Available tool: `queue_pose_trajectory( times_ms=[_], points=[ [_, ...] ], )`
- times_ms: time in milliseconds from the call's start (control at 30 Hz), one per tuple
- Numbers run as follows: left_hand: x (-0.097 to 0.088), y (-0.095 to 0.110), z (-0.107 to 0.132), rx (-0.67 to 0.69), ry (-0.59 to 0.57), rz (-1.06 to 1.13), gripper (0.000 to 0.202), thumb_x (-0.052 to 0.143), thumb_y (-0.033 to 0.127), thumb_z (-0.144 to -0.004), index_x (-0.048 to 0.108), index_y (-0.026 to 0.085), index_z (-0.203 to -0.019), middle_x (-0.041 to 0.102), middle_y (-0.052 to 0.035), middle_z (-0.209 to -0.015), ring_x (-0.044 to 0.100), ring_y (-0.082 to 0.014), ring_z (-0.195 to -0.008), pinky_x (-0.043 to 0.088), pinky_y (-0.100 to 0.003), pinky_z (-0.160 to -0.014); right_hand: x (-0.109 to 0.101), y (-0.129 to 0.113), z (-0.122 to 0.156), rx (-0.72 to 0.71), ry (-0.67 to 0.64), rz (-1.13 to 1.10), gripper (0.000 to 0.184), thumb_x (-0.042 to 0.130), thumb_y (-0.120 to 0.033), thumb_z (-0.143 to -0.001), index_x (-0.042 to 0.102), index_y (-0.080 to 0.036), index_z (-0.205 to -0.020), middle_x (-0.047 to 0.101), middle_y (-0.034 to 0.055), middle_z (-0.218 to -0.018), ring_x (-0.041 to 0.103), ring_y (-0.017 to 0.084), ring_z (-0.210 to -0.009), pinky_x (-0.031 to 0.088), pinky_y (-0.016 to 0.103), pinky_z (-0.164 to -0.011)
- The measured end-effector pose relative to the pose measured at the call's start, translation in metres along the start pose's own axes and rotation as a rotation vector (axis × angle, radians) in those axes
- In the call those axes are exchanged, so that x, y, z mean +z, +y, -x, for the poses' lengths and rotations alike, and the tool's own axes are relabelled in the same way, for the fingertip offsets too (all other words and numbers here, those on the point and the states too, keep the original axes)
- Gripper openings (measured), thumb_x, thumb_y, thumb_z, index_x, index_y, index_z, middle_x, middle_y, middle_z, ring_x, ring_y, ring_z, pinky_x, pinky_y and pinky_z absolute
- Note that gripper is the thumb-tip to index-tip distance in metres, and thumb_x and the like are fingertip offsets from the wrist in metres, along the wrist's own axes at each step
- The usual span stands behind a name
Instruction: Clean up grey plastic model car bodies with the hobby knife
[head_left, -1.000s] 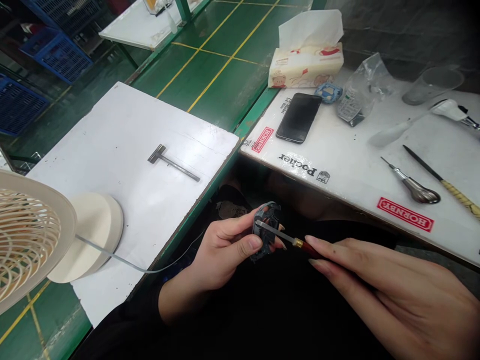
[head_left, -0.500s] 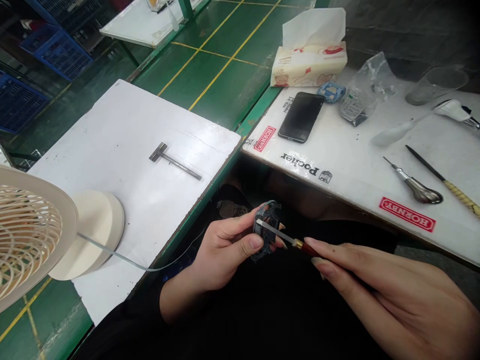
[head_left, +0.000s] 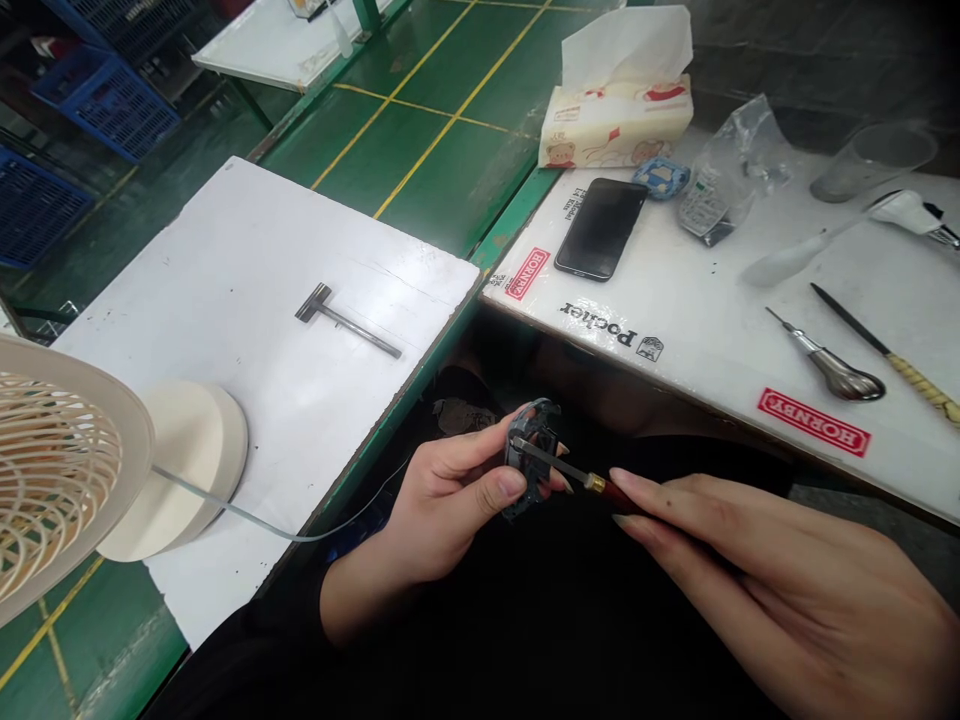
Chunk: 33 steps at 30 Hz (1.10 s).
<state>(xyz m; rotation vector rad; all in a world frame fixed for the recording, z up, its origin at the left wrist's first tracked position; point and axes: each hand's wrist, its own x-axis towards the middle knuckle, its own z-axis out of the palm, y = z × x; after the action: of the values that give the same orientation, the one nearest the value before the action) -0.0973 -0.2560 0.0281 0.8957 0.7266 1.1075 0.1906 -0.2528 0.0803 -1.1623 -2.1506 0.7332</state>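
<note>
Above my lap, my left hand (head_left: 457, 500) grips a small dark grey molded part (head_left: 536, 450) between thumb and fingers, its hollow side turned toward the right. My right hand (head_left: 765, 560) is closed round the reddish-brown handle of a scraper knife (head_left: 559, 463) with a brass collar and a narrow flat metal blade. The blade's tip rests at the inner upper edge of the dark part, close to my left thumb. Most of the handle is hidden in my right fingers.
On the right table lie a phone (head_left: 601, 230), an awl (head_left: 832, 360), a file with a wrapped handle (head_left: 892, 360), a plastic bag (head_left: 731, 175) and a tissue pack (head_left: 615, 120). The left table holds a hammer (head_left: 349, 320) and a fan (head_left: 67, 470) with its cable.
The scraper's blade has shifted and turned slightly against the dark part, its flat looking darker now. Both hands keep their holds, and the view has moved a little.
</note>
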Motion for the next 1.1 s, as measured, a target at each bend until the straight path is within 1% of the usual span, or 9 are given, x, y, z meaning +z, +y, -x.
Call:
queue_pose_trajectory(
  times_ms=[200,300,433,567,667,800,933,1000,1100],
  points=[
    [0.001,0.001,-0.001,-0.015,0.002,0.000,0.049,0.083,0.030,-0.119,0.080,0.029,-0.168,0.094,-0.0136,-0.135,0.090,-0.0228,-0.115,0.069,-0.034,-0.108,0.000,0.000,0.000,-0.008,-0.024,0.021,0.028,0.066,-0.029,-0.128,0.077,-0.034,-0.153,0.093,-0.0010,-0.124,0.091,0.014,-0.091,0.068,0.018,-0.072],
    [0.000,0.002,0.000,-0.013,-0.005,0.005,0.049,0.082,0.030,-0.119,0.080,0.031,-0.168,0.093,-0.0141,-0.139,0.091,-0.0244,-0.117,0.070,-0.036,-0.110,0.000,0.000,0.001,0.018,0.000,0.001,0.031,0.069,-0.027,-0.126,0.077,-0.035,-0.155,0.092,-0.0016,-0.125,0.091,0.015,-0.093,0.069,0.019,-0.075],
    [0.000,0.002,0.000,-0.013,0.007,-0.015,0.050,0.083,0.031,-0.119,0.080,0.028,-0.168,0.094,-0.0140,-0.137,0.090,-0.0236,-0.115,0.070,-0.036,-0.109,0.000,0.000,0.001,0.017,-0.029,-0.001,0.028,0.065,-0.030,-0.128,0.077,-0.037,-0.153,0.093,-0.0028,-0.125,0.090,0.013,-0.090,0.067,0.017,-0.070],
    [0.000,0.002,0.000,-0.022,0.007,-0.028,0.049,0.083,0.032,-0.119,0.080,0.027,-0.168,0.093,-0.0155,-0.137,0.091,-0.0264,-0.116,0.071,-0.039,-0.108,0.001,0.000,0.001,0.023,-0.021,-0.002,0.028,0.067,-0.029,-0.127,0.077,-0.037,-0.153,0.093,-0.0029,-0.126,0.091,0.014,-0.095,0.069,0.017,-0.077],
    [-0.001,0.003,0.001,-0.022,0.002,-0.031,0.052,0.084,0.034,-0.118,0.079,0.026,-0.169,0.093,-0.0164,-0.132,0.090,-0.0267,-0.112,0.071,-0.041,-0.108,0.001,0.001,-0.001,0.026,-0.035,-0.014,0.028,0.067,-0.030,-0.128,0.077,-0.038,-0.152,0.092,-0.0038,-0.124,0.090,0.013,-0.092,0.068,0.016,-0.074],
    [0.000,0.007,0.000,-0.104,-0.013,0.039,0.047,0.085,0.039,-0.117,0.086,0.021,-0.160,0.093,-0.0175,-0.126,0.088,-0.0258,-0.107,0.070,-0.039,-0.101,-0.001,0.006,-0.003,0.024,-0.061,-0.031,0.029,0.068,-0.030,-0.127,0.078,-0.039,-0.153,0.092,-0.0046,-0.122,0.090,0.013,-0.092,0.068,0.016,-0.076],
    [0.002,0.013,-0.001,-0.217,-0.059,0.129,0.047,0.085,0.047,-0.116,0.089,0.019,-0.153,0.094,-0.0174,-0.114,0.089,-0.0240,-0.096,0.068,-0.033,-0.091,-0.006,0.012,-0.002,0.014,-0.081,-0.042,0.038,0.072,-0.027,-0.125,0.077,-0.040,-0.160,0.092,-0.0036,-0.126,0.091,0.015,-0.096,0.069,0.020,-0.079],
    [0.002,0.015,-0.002,-0.232,-0.073,0.134,0.045,0.085,0.047,-0.117,0.090,0.019,-0.151,0.094,-0.0170,-0.113,0.089,-0.0233,-0.095,0.068,-0.032,-0.091,-0.009,0.012,0.001,0.003,-0.080,-0.034,0.041,0.074,-0.025,-0.124,0.076,-0.040,-0.162,0.092,-0.0031,-0.129,0.091,0.016,-0.098,0.069,0.021,-0.078],
    [0.002,0.014,-0.002,-0.186,-0.051,0.086,0.044,0.085,0.043,-0.117,0.089,0.020,-0.154,0.094,-0.0160,-0.116,0.089,-0.0250,-0.101,0.069,-0.034,-0.096,-0.011,0.008,0.004,-0.007,-0.066,-0.011,0.042,0.074,-0.023,-0.123,0.076,-0.039,-0.162,0.092,-0.0033,-0.128,0.091,0.017,-0.096,0.070,0.023,-0.077]
  ],
)
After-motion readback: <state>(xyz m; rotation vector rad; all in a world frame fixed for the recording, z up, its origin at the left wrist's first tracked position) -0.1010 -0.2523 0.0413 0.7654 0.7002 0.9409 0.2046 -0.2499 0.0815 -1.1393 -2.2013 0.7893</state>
